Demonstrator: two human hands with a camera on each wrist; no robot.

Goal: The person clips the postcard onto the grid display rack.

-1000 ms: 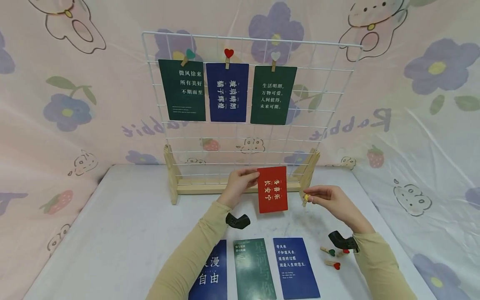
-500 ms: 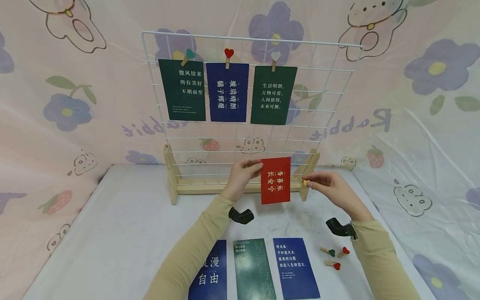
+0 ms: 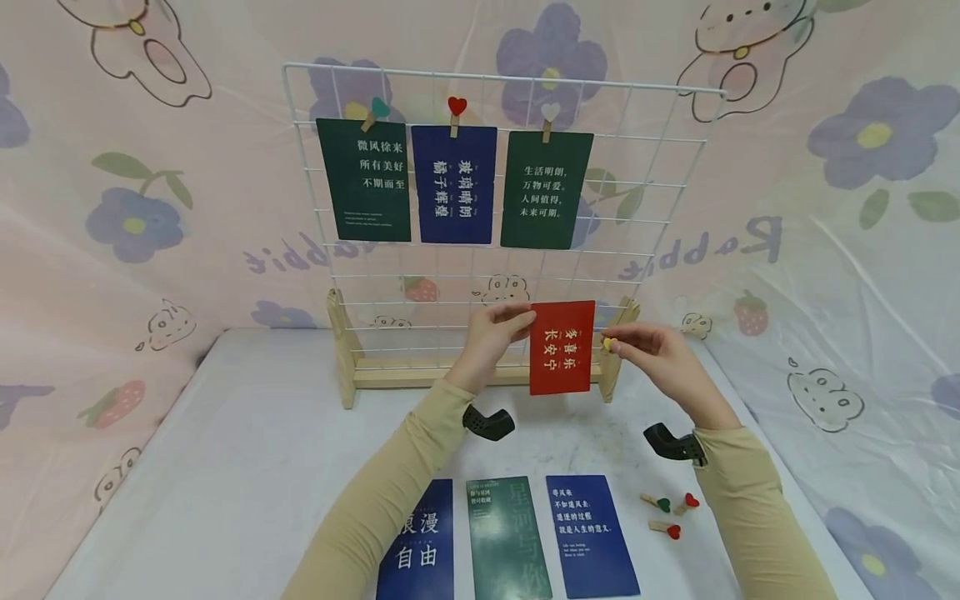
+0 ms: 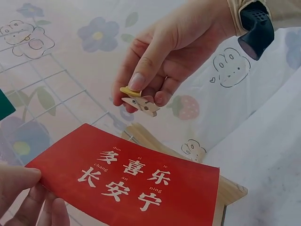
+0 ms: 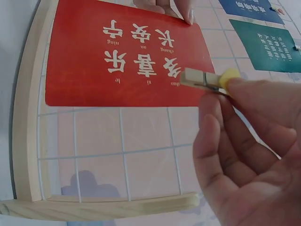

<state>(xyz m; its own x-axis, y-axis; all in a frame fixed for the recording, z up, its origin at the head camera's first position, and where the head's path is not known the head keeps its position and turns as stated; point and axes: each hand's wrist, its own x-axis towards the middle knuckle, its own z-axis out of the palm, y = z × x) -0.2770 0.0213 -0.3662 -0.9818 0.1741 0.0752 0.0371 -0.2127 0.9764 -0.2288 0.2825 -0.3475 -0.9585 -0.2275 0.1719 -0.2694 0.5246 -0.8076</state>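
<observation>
My left hand (image 3: 495, 342) pinches a red card (image 3: 562, 350) with white characters by its upper left edge. The card is held up in front of the lower right of a white wire grid rack (image 3: 480, 317). Just right of the card, my right hand (image 3: 660, 362) pinches a small wooden clothespin (image 5: 200, 78) with a yellow top between thumb and fingers. In the left wrist view the clothespin (image 4: 141, 103) is a little apart from the red card (image 4: 136, 174). Two green cards and a blue card (image 3: 453, 187) hang higher on the rack, each under a heart clothespin (image 3: 456, 112).
Flat on the white table (image 3: 225, 483) lie a blue card (image 3: 420, 550), a green card (image 3: 510, 537) and another blue card (image 3: 592, 537). Several heart clothespins (image 3: 663, 530) lie to their right. Wooden feet (image 3: 342, 350) hold the rack up before a patterned cloth.
My left hand has raised the red card toward the rack and slightly right. The right hand has risen with the clothespin, keeping close to the card's right side.
</observation>
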